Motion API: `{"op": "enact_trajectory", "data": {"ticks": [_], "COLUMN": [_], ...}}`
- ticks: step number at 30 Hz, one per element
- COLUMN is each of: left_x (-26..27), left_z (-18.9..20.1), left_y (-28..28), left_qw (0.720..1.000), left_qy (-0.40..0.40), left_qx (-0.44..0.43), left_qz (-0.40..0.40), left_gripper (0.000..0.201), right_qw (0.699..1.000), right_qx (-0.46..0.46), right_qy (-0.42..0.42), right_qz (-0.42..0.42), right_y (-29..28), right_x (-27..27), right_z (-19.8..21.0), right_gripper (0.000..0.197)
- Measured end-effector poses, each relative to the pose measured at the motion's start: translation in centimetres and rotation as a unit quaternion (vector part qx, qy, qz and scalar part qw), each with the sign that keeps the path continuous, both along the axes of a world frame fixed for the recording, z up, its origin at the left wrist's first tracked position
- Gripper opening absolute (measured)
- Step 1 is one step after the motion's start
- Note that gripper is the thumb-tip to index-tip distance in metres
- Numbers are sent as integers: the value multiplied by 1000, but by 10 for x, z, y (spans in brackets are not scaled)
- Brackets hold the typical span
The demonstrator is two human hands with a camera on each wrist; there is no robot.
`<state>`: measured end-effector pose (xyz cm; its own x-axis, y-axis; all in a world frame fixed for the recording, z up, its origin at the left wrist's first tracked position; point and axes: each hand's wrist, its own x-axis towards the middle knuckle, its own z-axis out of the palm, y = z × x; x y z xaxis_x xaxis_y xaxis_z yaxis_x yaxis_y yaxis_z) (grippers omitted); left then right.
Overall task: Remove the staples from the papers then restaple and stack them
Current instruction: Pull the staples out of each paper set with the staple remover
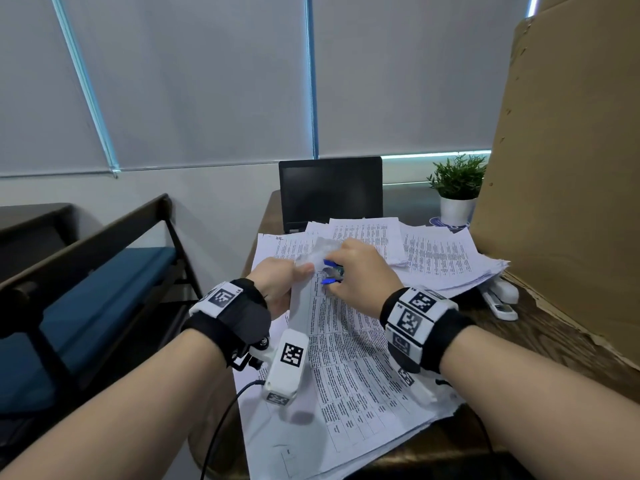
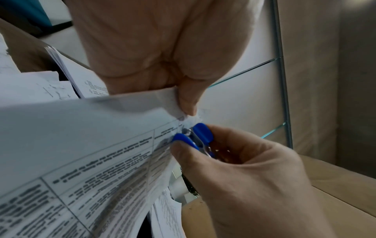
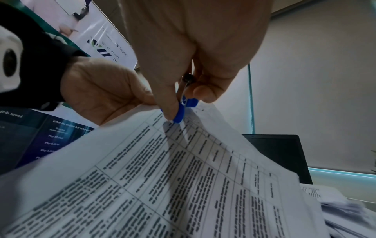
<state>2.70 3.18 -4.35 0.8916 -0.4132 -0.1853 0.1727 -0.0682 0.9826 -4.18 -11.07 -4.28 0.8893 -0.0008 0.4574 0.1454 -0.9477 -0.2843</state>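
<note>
Two hands meet at one small corner, and that corner is where I'd expect trouble. The staple remover (image 2: pixel 195 136), blue-handled, is biting at the top corner of the stapled sheets (image 1: pixel 346 344), and the paper there already looks crumpled and frayed in the left wrist view. If the pull comes before the metal teeth are properly under the staple, my guess is the corner tears off instead of the staple coming free. I can't make out the staple itself, so I can't say whether it is hooked. A second risk: the sheets bow upward between the desk and the hands, so a sharp tug could drag the whole bundle and disturb the loose piles of paper (image 1: pixel 446 258) behind it.

The left hand (image 1: pixel 277 289) is curled, thumb and fingers pinching the paper corner right beside the tool, holding it lifted off the desk (image 1: pixel 554 337). The right hand (image 1: pixel 360 278) comes in from the other side, thumb on one blue handle and a finger on the other, squeezing the tool; the handles sit close together but not quite touching. Both wrists are raised, forearms angled inward.

The bundle being worked on lies in front of the person, its lower part resting on other printed sheets on the desk. The white stapler (image 1: pixel 500 299) waits to the right, partly tucked under the far pile, beside the cardboard (image 1: pixel 561 168).
</note>
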Motion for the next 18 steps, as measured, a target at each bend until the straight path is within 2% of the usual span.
{"op": "enact_trajectory", "data": {"ticks": [10,18], "left_x": [-7,-8], "left_z": [3,-3], "left_y": [-3,-7], "left_qw": [1000,998], "left_qy": [-21,-55], "left_qx": [11,34], "left_qz": [1,-9], "left_gripper": [27,28], "right_qw": [999,998], "right_qx": [-19,33], "right_qy": [-26,-43], "right_qz": [-5,-16], "right_y": [4,5], "right_x": [2,5], "right_z": [-9,-21], "right_gripper": [20,22]}}
